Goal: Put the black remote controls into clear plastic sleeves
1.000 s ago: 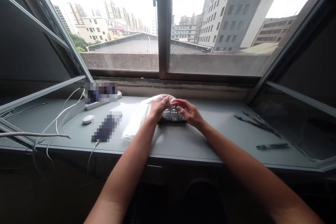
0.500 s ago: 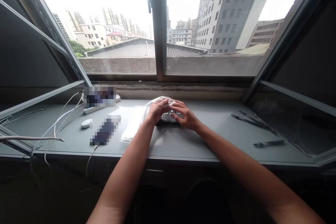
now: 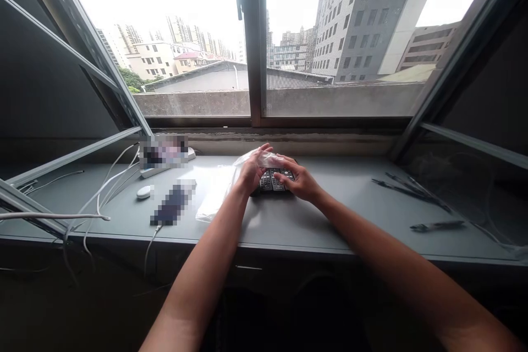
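Observation:
Several black remote controls (image 3: 276,180) with rows of buttons lie side by side on the grey table, partly behind my hands. My left hand (image 3: 253,169) is at their left and back, its fingers apart and raised against a clear plastic bag. My right hand (image 3: 299,179) is at their right, with its fingers closed on the edge of the plastic bag (image 3: 212,198) and its thumb over the remotes. The bag stretches from between my hands down to the table on the left.
A blurred dark device (image 3: 171,206) on a cable, a white round object (image 3: 144,192) and a power strip (image 3: 167,168) with cables are at the left. Pens (image 3: 437,226) lie at the right. Metal shelf frames flank the window (image 3: 256,66) behind.
My left fingers have lifted and spread, and the bag's edge is raised between my hands. More of the remotes shows. The whole view has shifted slightly.

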{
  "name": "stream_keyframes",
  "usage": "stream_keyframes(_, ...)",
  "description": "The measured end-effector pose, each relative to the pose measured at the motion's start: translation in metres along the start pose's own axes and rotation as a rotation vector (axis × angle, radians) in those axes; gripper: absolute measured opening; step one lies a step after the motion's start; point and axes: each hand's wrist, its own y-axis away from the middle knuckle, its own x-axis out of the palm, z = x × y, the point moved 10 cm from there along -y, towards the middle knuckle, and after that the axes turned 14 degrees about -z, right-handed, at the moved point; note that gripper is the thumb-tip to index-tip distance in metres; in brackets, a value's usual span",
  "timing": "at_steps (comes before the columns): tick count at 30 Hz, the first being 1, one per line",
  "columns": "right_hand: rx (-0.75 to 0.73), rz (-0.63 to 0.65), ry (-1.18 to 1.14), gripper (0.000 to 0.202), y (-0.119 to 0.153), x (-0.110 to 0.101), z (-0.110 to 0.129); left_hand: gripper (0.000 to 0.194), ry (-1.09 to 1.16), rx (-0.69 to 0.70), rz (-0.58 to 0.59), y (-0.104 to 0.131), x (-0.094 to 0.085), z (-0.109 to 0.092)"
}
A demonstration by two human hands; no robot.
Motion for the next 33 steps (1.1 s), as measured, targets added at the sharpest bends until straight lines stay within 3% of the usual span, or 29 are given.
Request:
stream_keyframes(3,0.087,0.038,-0.054,0.054,0.001,0.003,-0.005,0.032,0.049,-0.039,-0.001,0.002,0.001,-0.001)
stream_keyframes(8,0.159,0.083,-0.094,0.054,0.001,0.006,-0.005,0.037,0.151,-0.018,-0.113,-0.001,-0.014,-0.005)
stream_keyframes(12,0.199,0.142,-0.178,0.067,0.002,0.014,-0.002,0.034,0.074,-0.04,0.011,0.001,-0.003,0.001)
stream_keyframes(14,0.199,0.149,-0.169,0.063,0.003,0.015,-0.004,0.034,0.091,-0.049,0.006,-0.002,-0.004,0.001)
stream_keyframes(21,0.204,0.189,-0.117,0.061,0.007,0.015,-0.012,0.032,0.265,0.027,-0.343,-0.023,-0.055,-0.011)
stream_keyframes(29,0.216,0.235,-0.047,0.057,0.009,0.015,-0.012,0.04,0.306,0.052,-0.474,-0.031,-0.081,-0.011)
stream_keyframes(33,0.211,0.223,-0.062,0.064,0.008,0.013,-0.009,0.04,0.324,0.076,-0.522,-0.029,-0.089,-0.014)
